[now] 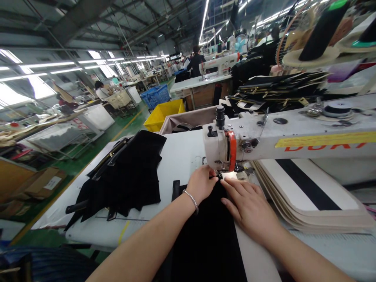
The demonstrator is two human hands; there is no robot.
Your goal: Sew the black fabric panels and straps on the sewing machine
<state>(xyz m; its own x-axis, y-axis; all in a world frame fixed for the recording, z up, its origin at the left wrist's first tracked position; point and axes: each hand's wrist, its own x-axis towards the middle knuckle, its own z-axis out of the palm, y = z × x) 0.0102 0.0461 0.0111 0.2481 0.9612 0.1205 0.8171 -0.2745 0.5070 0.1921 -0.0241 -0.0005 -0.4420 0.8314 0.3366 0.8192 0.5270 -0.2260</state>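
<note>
Your left hand, with a silver bracelet around its wrist, is nearly closed, its thumb and fingertips drawn together in a pinch on the far end of the black cloth, just in front of the sewing machine's needle area. Your right hand is open and palm down, its fingers a little spread and pointing toward the same lit spot; it rests along the right side of the cloth and on the pale material beside it, gripping nothing. The black cloth runs from the sewing machine back toward you, lying between your forearms. A narrow black strip sticks up past its left side, near your left wrist. On the white table, to the left and apart from your hands, is a heap of black pieces, some with gold-coloured zips. To the right, below the machine's long arm, sits a stack of pale panels with rounded corners, the top one crossed by a black stripe. Beyond the table you have a yellow bin and a blue basket, and farther back a person in dark clothing is near another sewing machine.
</note>
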